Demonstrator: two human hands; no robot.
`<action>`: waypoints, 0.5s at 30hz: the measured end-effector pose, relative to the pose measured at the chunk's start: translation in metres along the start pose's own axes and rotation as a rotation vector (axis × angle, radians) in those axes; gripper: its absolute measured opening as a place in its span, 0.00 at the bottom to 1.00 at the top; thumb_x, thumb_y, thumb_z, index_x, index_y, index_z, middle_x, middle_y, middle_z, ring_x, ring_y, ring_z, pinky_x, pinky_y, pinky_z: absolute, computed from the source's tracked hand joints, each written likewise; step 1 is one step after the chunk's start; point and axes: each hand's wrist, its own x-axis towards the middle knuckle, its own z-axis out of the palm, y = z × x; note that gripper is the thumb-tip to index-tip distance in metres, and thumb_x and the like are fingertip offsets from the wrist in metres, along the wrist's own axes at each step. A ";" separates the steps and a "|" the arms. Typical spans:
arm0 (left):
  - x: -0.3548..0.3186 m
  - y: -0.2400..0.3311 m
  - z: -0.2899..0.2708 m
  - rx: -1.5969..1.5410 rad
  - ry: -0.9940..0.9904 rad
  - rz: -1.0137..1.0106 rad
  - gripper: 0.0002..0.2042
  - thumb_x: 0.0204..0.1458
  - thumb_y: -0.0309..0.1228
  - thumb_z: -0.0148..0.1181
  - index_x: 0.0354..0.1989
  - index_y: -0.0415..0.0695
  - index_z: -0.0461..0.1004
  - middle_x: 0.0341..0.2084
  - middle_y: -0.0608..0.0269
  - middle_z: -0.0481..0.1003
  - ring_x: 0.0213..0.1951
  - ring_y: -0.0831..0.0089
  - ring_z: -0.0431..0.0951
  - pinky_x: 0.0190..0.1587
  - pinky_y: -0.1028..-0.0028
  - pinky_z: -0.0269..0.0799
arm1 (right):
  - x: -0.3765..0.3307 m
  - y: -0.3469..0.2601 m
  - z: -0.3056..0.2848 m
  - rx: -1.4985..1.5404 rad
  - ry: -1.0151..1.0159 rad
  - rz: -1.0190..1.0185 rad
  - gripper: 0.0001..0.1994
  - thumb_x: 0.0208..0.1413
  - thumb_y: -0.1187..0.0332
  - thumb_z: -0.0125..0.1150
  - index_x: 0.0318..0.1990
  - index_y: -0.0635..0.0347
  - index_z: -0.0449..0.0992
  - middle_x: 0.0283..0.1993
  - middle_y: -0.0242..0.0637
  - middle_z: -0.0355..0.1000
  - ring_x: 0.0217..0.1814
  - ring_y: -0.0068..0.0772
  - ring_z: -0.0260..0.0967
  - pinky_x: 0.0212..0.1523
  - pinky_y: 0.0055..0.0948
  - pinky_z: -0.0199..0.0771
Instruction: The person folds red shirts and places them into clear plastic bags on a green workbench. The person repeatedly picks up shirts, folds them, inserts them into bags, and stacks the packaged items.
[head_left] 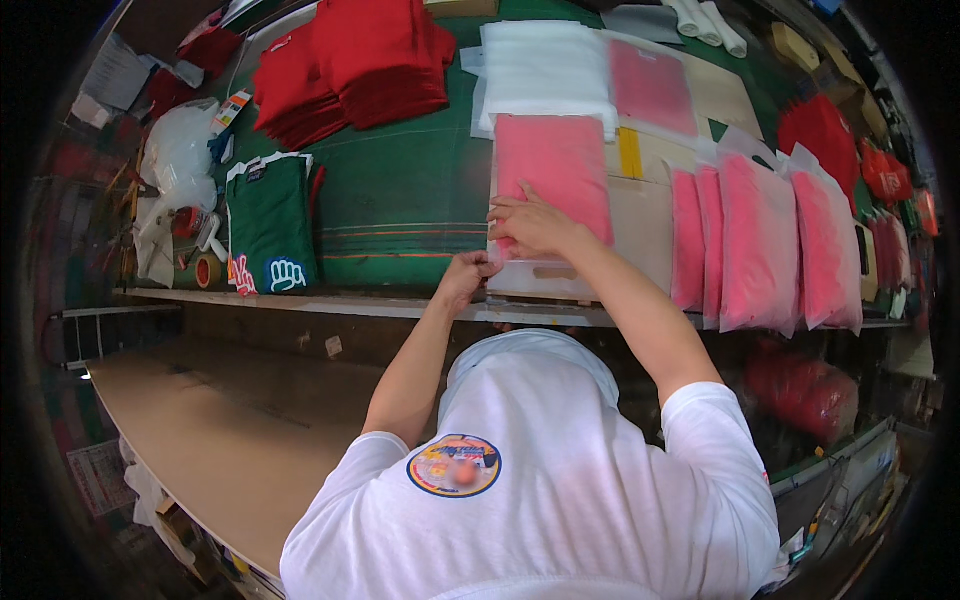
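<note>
Nearest: the person's white T-shirt (560, 480), with a round printed badge on the chest, fills the lower centre. Left of it, a bare brown board (210, 420) runs below the surface edge.

Left hand (466, 277): at the near edge of the green work surface (400, 190), fingers pinched together on the near left corner of a clear plastic bag holding a folded pink garment (553, 170).

Right hand (530, 222): laid flat on the near end of the same bag, fingers spread and pressing down rather than closed round it.

Bagged pink garment: lies flat on a pale cardboard sheet (640, 225), near-centre of the surface, long side running far to near. Judged light, soft and limp; the film looks slick, so it would slide under a palm and sag if lifted by one corner. Best taken at the near open edge or by both near corners.

Right of it: a row of sealed clear bags (760, 240), each with one folded pink garment, overlapping side by side.

Left: a folded green garment (270, 225) with white print; beyond it a roll of tape (208, 270) and crumpled white plastic (180, 150).

Far: stacks of folded red garments (350, 70); a pile of empty clear bags (545, 70); one more bagged pink garment (652, 88).
</note>
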 end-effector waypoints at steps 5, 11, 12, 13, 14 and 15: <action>0.000 -0.004 0.001 0.137 0.050 0.035 0.03 0.53 0.25 0.69 0.32 0.40 0.81 0.25 0.67 0.77 0.26 0.77 0.71 0.30 0.74 0.64 | 0.011 0.006 0.002 -0.019 -0.087 -0.035 0.20 0.48 0.58 0.70 0.52 0.40 0.84 0.61 0.29 0.74 0.76 0.35 0.57 0.74 0.79 0.35; -0.002 0.000 0.004 0.097 0.064 0.066 0.03 0.52 0.24 0.68 0.31 0.38 0.81 0.24 0.67 0.76 0.26 0.77 0.71 0.30 0.73 0.64 | 0.033 0.011 -0.013 0.003 -0.316 -0.019 0.21 0.48 0.60 0.67 0.54 0.42 0.83 0.55 0.33 0.79 0.69 0.39 0.66 0.77 0.70 0.38; -0.002 0.000 0.004 0.099 0.073 0.061 0.03 0.52 0.24 0.68 0.32 0.38 0.81 0.24 0.67 0.76 0.27 0.77 0.72 0.31 0.73 0.65 | 0.041 0.009 -0.018 -0.006 -0.401 -0.014 0.22 0.48 0.61 0.67 0.54 0.42 0.83 0.55 0.34 0.79 0.68 0.40 0.68 0.77 0.67 0.39; -0.003 0.000 0.003 0.098 0.087 0.056 0.03 0.52 0.24 0.67 0.32 0.37 0.81 0.24 0.67 0.76 0.27 0.77 0.72 0.31 0.73 0.65 | 0.049 0.004 -0.024 0.036 -0.423 -0.020 0.21 0.48 0.62 0.67 0.53 0.46 0.83 0.53 0.35 0.80 0.66 0.40 0.70 0.77 0.63 0.43; -0.001 0.001 0.003 0.098 0.094 0.054 0.03 0.52 0.24 0.67 0.33 0.37 0.81 0.24 0.67 0.76 0.28 0.77 0.72 0.32 0.73 0.66 | 0.055 -0.001 -0.032 0.077 -0.443 -0.019 0.21 0.48 0.62 0.66 0.52 0.50 0.83 0.51 0.35 0.81 0.64 0.41 0.71 0.76 0.59 0.47; 0.000 0.001 0.003 0.076 0.114 0.089 0.03 0.52 0.23 0.67 0.33 0.37 0.81 0.25 0.67 0.76 0.28 0.77 0.73 0.33 0.73 0.66 | 0.060 -0.006 -0.037 0.117 -0.464 -0.019 0.21 0.48 0.63 0.65 0.51 0.53 0.83 0.49 0.36 0.82 0.63 0.41 0.73 0.76 0.55 0.51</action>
